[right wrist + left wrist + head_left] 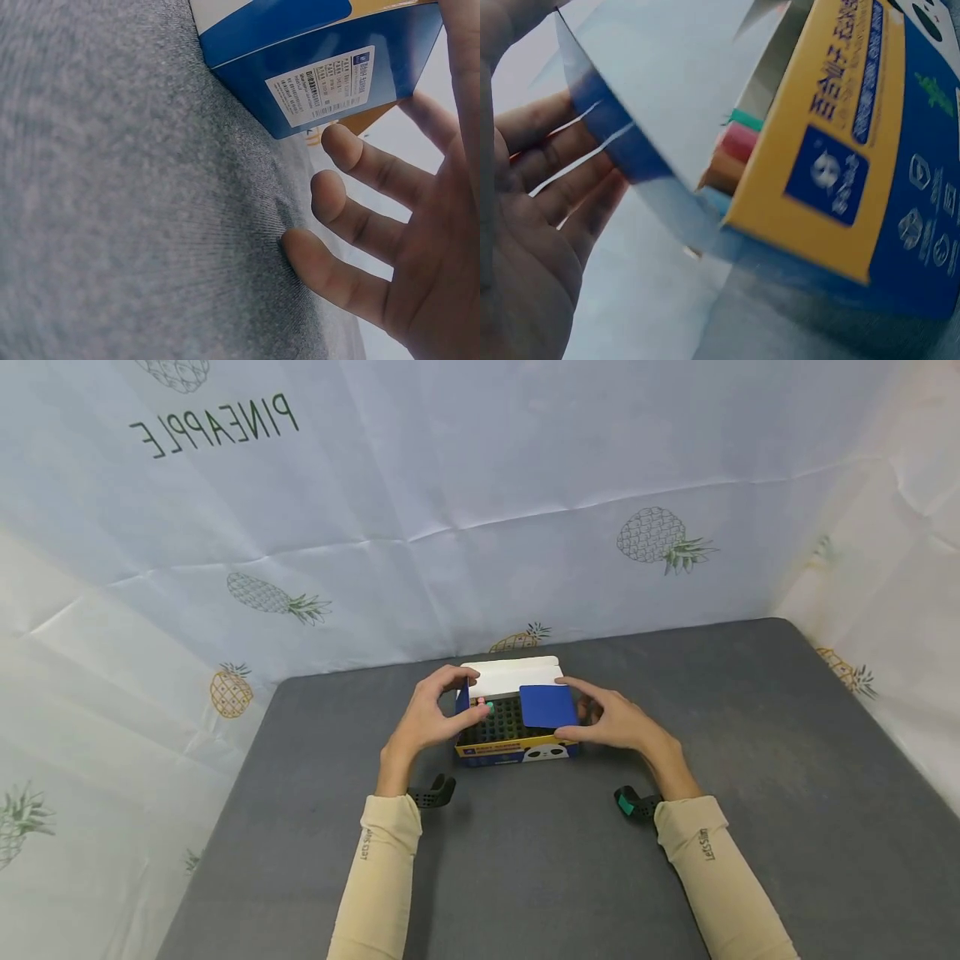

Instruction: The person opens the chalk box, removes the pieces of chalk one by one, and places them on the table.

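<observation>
A blue and yellow cardboard box (pixel 498 753) with a panda print stands on the table, its lid raised at the back. Inside is a black tray (pixel 504 718) with rows of round holes. A few small coloured cylinders (pixel 739 142) show at its left end. My left hand (pixel 429 714) is at that end, fingers outside the upright blue side flap (pixel 622 127), thumb over the tray. At the other end, my right hand (pixel 618 720) reaches its thumb and index fingertip to opposite edges of the folded-in blue flap (pixel 546 706). Its other fingers (pixel 367 232) spread loosely beside the box.
The box stands on a dark grey table (pixel 525 868), close to its back edge. Behind hangs a pale cloth (pixel 450 460) printed with pineapples, continuing along both sides. Each wrist wears a black strap (pixel 432 793) below a rolled beige sleeve.
</observation>
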`<state>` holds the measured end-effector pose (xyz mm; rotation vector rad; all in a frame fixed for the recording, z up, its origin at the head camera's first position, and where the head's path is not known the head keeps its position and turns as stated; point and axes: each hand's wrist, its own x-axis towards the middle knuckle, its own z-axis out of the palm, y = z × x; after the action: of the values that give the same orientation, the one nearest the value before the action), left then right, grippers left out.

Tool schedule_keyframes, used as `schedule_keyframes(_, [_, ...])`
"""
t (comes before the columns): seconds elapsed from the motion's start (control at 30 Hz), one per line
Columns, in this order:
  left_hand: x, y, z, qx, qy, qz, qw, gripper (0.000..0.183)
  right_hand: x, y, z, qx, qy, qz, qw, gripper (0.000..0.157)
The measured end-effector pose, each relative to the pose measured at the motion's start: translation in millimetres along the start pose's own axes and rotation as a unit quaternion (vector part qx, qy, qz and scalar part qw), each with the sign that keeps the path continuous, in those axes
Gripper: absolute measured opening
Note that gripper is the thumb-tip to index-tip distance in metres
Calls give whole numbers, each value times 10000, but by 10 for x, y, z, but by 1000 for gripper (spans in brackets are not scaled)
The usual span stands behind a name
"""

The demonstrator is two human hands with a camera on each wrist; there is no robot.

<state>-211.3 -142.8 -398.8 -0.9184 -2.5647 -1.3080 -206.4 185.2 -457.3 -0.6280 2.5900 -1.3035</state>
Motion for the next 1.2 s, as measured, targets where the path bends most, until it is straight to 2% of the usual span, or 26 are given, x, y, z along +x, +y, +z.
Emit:
schedule_keyframes(0.27, [-150, -52, -272, 52, 47, -43, 10000, 45, -9, 0, 5, 55, -34, 0, 10000, 85])
schedule_keyframes(0.4, [-262, -139, -406, 405, -35, -213, 9989, 45, -14, -1, 0, 1, -40, 5, 10000, 86])
schedule_keyframes(0.53, [-360, -218, -443, 828, -220, -544, 9948, 49, -13, 4, 1, 68, -51, 14, 10000, 86])
schedule_keyframes(0.67, [-409, -239, -402, 1336, -557, -874, 9856, 59, -13, 13, 3, 187, -96, 23, 9998, 85])
schedule_keyframes(0.8, [-393, -253, -308, 1549, -884, -909, 9798, 70, -17, 12, 1, 215, -116, 40, 9997, 85])
schedule_keyframes(1.03, [-332, -309, -114, 1197, -922, -923, 9842, 91, -10, 4, -6, 214, -96, 49, 9997, 84])
schedule_keyframes(1.2, [-357, -403, 30, 760, -772, -853, 9904, 93, -3, 14, -15, 241, -122, 9, 9996, 84])
